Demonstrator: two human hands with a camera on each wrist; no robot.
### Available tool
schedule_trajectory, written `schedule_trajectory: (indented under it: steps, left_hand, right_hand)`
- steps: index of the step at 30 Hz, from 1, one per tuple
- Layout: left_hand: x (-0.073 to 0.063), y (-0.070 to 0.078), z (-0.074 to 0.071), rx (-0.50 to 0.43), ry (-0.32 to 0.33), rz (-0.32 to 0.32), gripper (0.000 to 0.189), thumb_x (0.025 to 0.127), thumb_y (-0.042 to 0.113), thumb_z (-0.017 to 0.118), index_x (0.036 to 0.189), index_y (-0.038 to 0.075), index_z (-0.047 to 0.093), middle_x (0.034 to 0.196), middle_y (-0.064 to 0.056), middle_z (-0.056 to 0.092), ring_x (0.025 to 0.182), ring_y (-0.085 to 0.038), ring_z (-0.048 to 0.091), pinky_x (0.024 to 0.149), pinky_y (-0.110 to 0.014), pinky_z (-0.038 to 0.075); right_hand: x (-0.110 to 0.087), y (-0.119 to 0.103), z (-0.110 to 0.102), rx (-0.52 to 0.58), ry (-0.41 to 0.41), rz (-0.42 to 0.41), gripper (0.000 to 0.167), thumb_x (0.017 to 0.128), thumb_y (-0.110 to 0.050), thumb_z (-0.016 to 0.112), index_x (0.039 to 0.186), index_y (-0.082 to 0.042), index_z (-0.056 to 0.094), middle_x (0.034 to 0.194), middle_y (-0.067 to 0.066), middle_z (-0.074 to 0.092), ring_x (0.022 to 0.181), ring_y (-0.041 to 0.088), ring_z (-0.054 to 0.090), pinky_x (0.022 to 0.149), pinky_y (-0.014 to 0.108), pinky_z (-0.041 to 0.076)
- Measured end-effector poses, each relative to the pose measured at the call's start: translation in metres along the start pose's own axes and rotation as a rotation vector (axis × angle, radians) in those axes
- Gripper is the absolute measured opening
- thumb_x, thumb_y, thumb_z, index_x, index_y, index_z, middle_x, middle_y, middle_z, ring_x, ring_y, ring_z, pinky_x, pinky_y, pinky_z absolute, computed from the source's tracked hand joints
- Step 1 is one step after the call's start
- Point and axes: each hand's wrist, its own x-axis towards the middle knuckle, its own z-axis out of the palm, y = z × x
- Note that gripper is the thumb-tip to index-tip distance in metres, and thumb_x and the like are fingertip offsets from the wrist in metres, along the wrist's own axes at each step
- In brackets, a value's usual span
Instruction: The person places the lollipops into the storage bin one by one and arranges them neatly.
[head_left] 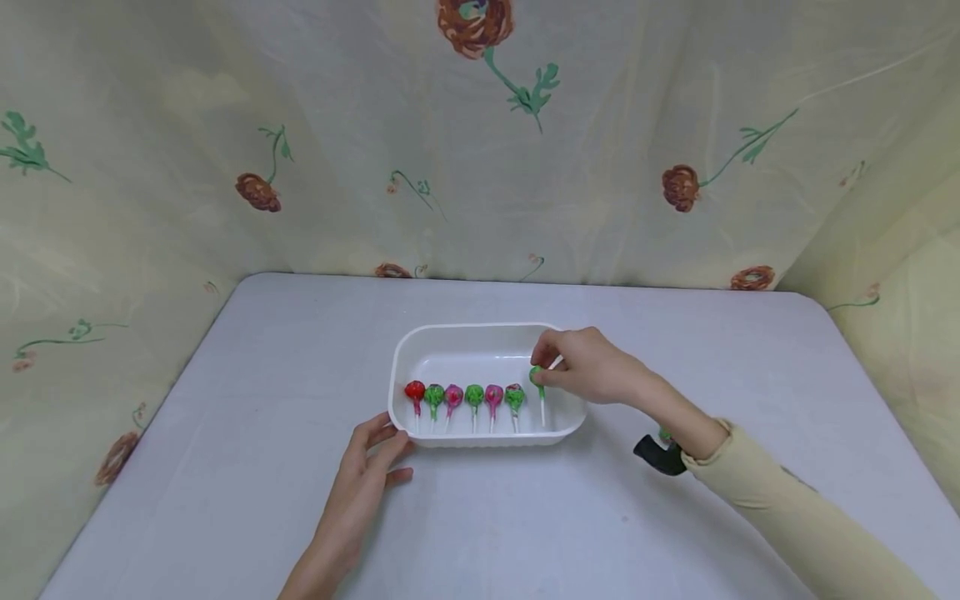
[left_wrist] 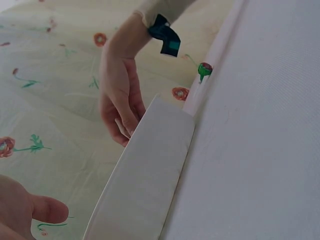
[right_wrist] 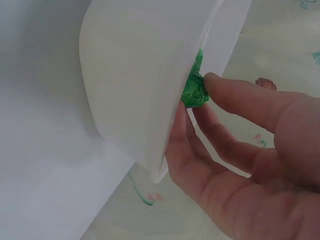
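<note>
A white tray (head_left: 480,441) stands on the table with several wrapped lollipops lined up side by side in it, sticks toward its front wall. From the left come a red lollipop (head_left: 415,390), a green one (head_left: 434,395) and a pink one (head_left: 453,396), then more green and pink. My right hand (head_left: 588,364) reaches in over the right side and pinches a green lollipop (right_wrist: 195,92) by its head, at the row's right end; its stick points toward the front. At the tray's front left corner, my left hand (head_left: 363,475) touches the rim with relaxed fingers.
Another lollipop (left_wrist: 204,70), green and dark red, lies on the table right of the tray, partly covered by my right wrist in the head view. A black strap piece (head_left: 660,456) hangs from that wrist. Flowered cloth (head_left: 600,167) rises behind the table (head_left: 262,375).
</note>
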Motion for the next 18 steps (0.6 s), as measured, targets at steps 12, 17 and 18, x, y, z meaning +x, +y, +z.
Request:
schedule_trajectory:
  steps: [12,17,18]
  left_hand:
    - [0.0,-0.001,0.0,-0.006,-0.003,0.001,0.06,0.112,0.031,0.055,0.164,0.009,0.034,0.157,-0.016,0.044,0.141,-0.033,0.059,0.106,-0.035,0.062]
    - [0.0,-0.001,-0.001,-0.006,-0.008,0.001,0.06,0.112,0.031,0.055,0.163,0.009,0.034,0.158,-0.016,0.044,0.142,-0.033,0.059,0.106,-0.035,0.062]
    - [0.0,-0.001,-0.001,-0.006,-0.009,0.002,0.06,0.112,0.031,0.055,0.163,0.009,0.034,0.158,-0.015,0.044,0.142,-0.033,0.059,0.106,-0.035,0.061]
  right_hand:
    - [0.009,-0.007,0.013,-0.073,-0.025,0.021,0.016,0.101,-0.011,0.074,0.113,-0.001,0.071,0.11,0.013,0.078,0.096,0.021,0.073,0.09,0.037,0.065]
    - [0.012,-0.009,0.018,-0.123,-0.033,0.032,0.014,0.102,-0.011,0.073,0.111,0.0,0.072,0.106,0.012,0.077,0.094,0.02,0.069,0.087,0.035,0.064]
    - [0.013,-0.01,0.019,-0.128,-0.036,0.034,0.014,0.102,-0.011,0.073,0.111,0.0,0.072,0.106,0.012,0.077,0.094,0.021,0.069,0.087,0.035,0.064]
